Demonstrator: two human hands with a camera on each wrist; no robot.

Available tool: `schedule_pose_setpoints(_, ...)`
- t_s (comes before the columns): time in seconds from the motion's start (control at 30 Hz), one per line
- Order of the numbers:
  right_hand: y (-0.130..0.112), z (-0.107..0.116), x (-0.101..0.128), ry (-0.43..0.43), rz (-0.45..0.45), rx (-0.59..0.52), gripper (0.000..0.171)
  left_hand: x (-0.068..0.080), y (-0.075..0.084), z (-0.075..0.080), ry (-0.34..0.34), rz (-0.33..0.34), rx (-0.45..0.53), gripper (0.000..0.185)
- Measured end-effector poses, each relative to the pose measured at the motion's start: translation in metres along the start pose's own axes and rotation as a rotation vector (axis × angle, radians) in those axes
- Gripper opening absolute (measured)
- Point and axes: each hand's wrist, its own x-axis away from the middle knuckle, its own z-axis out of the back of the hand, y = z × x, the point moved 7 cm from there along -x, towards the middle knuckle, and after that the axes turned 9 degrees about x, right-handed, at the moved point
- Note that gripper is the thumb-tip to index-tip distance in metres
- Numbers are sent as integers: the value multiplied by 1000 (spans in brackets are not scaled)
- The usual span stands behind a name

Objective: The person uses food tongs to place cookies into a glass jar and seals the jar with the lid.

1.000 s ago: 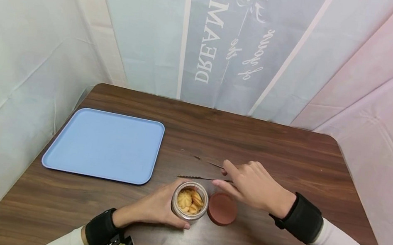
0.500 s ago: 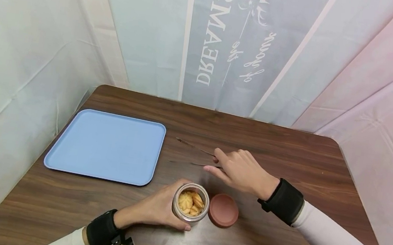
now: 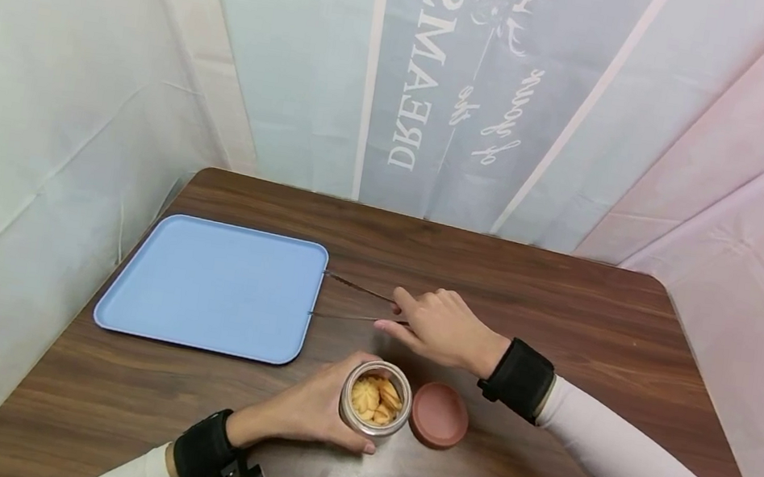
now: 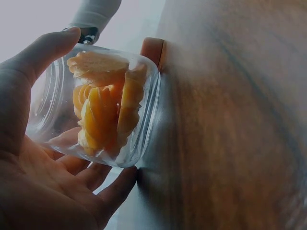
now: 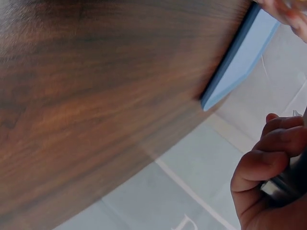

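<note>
An open glass jar of yellow cookies stands on the brown table, and my left hand grips it from the left. Its reddish lid lies flat just to the right of it. My right hand holds thin metal tongs above the table behind the jar. The tongs' two tips are spread apart and point left, reaching the right edge of the blue tray. In the right wrist view my curled fingers wrap the tongs' handle.
The blue tray lies at the table's left side with nothing on it. Pale fabric walls close in on three sides, the back one printed with mirrored lettering. Bare tabletop lies to the right of my right forearm.
My right hand has carried the tongs leftwards, from above the lid to the tray's right edge. The left hand and jar have stayed put.
</note>
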Motion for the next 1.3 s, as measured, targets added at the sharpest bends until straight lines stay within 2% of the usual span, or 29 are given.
schedule_pose_setpoints(0.13,-2,-12,-5,-24,8,3,38,0,-1,-1,-4,6,1,92)
schedule_pose_setpoints(0.4,-3,-33,-14,-77,-1,46,42,-1,-3,-2,-16,16,-13,91)
schedule_pose_setpoints(0.7,-4,-54,-28,-111,-11,74,40,-1,-6,-2,-32,41,22,90)
schedule_pose_setpoints(1.07,-11,-72,-46,-166,-2,84,41,-1,-5,-2,-28,59,29,89)
schedule_pose_setpoints(1.3,-14,-80,-51,-156,6,113,43,-1,-4,0,-29,52,33,89)
